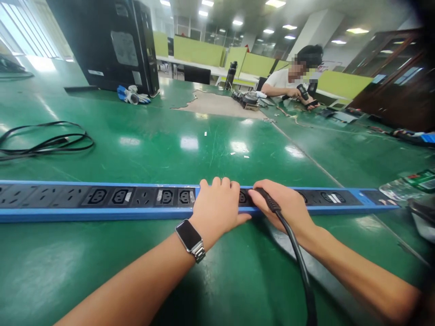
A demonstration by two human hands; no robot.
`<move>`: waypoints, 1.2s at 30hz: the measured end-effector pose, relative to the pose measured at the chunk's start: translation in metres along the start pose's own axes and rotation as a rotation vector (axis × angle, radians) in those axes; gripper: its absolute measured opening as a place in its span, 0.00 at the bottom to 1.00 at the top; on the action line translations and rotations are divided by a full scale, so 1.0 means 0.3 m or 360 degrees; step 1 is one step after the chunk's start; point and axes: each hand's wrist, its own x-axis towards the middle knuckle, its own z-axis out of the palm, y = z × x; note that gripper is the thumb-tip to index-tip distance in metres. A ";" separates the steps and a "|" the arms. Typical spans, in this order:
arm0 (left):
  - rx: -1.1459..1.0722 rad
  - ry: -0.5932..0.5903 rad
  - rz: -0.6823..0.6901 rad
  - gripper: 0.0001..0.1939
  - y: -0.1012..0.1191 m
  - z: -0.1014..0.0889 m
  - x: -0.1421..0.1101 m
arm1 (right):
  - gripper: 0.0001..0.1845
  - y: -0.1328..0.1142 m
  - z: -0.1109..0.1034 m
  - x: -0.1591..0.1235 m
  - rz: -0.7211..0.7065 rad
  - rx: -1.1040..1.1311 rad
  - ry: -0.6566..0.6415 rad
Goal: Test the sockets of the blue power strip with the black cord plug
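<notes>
A long blue power strip (pixel 112 213) with a row of black sockets lies across the green table. My left hand (pixel 217 203), with a watch (pixel 189 235) on its wrist, grips the strip near its middle, fingers over the far edge and thumb along the near side. Just to the right, my right hand (pixel 285 203) is closed around the black plug (pixel 270 200) of a power cord, at the strip's face. Whether the plug sits in a socket is hidden by the fingers. From the plug the thick black cord (pixel 299 258) hangs down toward the bottom of the view.
Behind the strip at left lies a coiled black cable (pixel 50 140). A black computer case (pixel 112 45) stands farther back, with gloves (pixel 133 95) beside it. Across the table (pixel 152 158), a person (pixel 283 81) holds a dark tool. A plastic bottle (pixel 408 185) lies at the right end.
</notes>
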 end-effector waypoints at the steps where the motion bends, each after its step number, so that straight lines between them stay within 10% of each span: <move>1: -0.0002 -0.0005 -0.0002 0.31 0.000 -0.001 0.000 | 0.15 -0.002 -0.014 0.008 0.0030 0.0065 0.0043; 32: -0.0038 0.0080 -0.0059 0.30 0.003 0.011 -0.001 | 0.14 0.005 0.015 0.003 -0.0019 -0.0029 -0.0232; 36: -0.0042 0.0102 -0.0035 0.30 0.003 0.015 -0.007 | 0.18 0.000 0.046 -0.020 0.0120 -0.0033 0.0027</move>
